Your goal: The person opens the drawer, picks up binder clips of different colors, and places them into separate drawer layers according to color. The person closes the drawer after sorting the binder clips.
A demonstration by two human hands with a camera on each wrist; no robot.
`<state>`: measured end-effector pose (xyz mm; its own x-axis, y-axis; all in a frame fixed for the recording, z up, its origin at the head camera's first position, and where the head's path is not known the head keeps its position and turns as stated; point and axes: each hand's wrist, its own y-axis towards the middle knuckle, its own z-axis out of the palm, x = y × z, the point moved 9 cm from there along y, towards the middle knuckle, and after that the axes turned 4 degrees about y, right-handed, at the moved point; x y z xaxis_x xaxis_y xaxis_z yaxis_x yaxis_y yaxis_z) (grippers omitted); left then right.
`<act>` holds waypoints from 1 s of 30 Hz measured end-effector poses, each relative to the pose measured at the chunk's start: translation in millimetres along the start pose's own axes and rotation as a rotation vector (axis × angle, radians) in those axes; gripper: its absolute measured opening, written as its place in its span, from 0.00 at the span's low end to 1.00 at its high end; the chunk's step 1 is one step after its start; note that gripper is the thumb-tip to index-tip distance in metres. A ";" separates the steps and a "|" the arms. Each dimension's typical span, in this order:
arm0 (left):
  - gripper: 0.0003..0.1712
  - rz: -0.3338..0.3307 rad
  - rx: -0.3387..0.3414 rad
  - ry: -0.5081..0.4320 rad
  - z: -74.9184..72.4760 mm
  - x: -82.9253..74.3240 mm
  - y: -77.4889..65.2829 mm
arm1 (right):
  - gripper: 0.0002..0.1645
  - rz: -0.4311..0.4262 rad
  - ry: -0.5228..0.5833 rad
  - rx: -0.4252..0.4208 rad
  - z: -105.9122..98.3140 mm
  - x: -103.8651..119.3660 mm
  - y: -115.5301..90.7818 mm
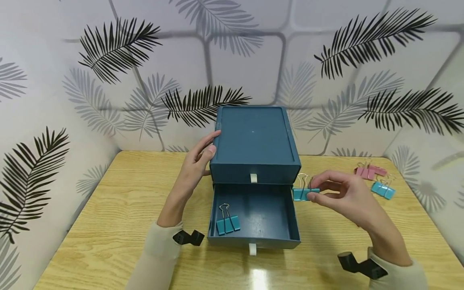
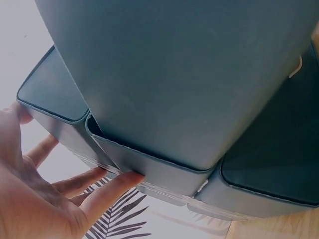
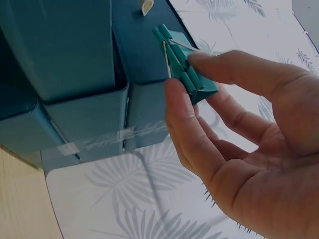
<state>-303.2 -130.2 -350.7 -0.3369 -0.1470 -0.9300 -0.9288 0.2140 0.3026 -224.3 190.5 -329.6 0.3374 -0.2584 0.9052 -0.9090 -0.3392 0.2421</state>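
A dark blue drawer cabinet (image 1: 255, 137) stands on the table, the drawer (image 1: 266, 217) below its top one pulled out. Inside that drawer, at the front left, lies a teal binder clip (image 1: 228, 226) with its wire handles pointing back. My left hand (image 1: 192, 167) rests against the cabinet's left side, fingers spread and fairly straight; the left wrist view shows fingertips (image 2: 132, 178) touching the wall. Beside the drawer's right edge, my right hand (image 1: 344, 195) pinches another teal binder clip (image 3: 182, 64) between thumb and fingers. Its wire handles point up in the head view.
Pink binder clips (image 1: 366, 172) and one more teal binder clip (image 1: 383, 190) lie on the wooden table (image 1: 119, 209) at the far right. A leaf-patterned wall (image 1: 246, 60) rises close behind the cabinet. White pull tabs (image 1: 253, 249) stick out from the drawer fronts.
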 end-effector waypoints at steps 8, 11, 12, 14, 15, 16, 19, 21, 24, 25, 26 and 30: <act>0.28 0.002 -0.002 0.005 -0.9 0.5 0.2 | 0.08 -0.010 -0.001 0.098 10.3 -4.2 -1.5; 0.28 0.008 0.002 0.005 -0.6 0.0 0.7 | 0.09 -0.029 0.027 0.105 15.0 -3.1 -1.6; 0.28 0.011 0.004 0.005 -0.3 -0.4 0.8 | 0.09 -0.030 0.036 0.100 16.4 -2.9 -1.3; 0.28 0.012 0.005 0.006 -0.4 -0.6 0.9 | 0.09 -0.034 0.045 0.087 20.0 -2.4 0.1; 0.28 0.011 0.006 0.001 -0.5 -0.8 0.8 | 0.09 -0.035 0.050 0.084 22.6 -2.2 1.1; 0.28 0.010 0.007 -0.005 -0.1 -0.8 0.7 | 0.09 -0.036 0.055 0.083 25.5 -2.3 2.0; 0.28 0.004 0.005 -0.018 0.0 -0.6 0.4 | 0.09 -0.034 0.065 0.095 36.6 -3.1 5.6; 0.28 0.004 0.005 -0.027 0.3 -0.9 0.4 | 0.08 -0.028 0.067 0.109 44.4 -4.2 8.1; 0.28 0.003 0.009 -0.025 1.5 0.1 0.7 | 0.07 -0.015 0.043 0.129 54.4 -6.3 11.2; 0.28 0.002 0.009 -0.025 1.6 0.5 0.8 | 0.07 -0.007 0.031 0.133 57.4 -7.1 12.4; 0.28 0.002 0.009 -0.025 1.6 0.7 0.8 | 0.07 -0.003 0.015 0.138 60.2 -7.4 13.6; 0.28 0.002 0.010 -0.027 2.3 0.8 1.1 | 0.07 -0.009 -0.038 0.151 69.6 -5.7 18.0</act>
<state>-304.1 -127.9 -351.6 -0.3347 -0.1201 -0.9346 -0.9263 0.2240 0.3029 -225.5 122.9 -354.8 0.3573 -0.2881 0.8884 -0.8597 -0.4732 0.1923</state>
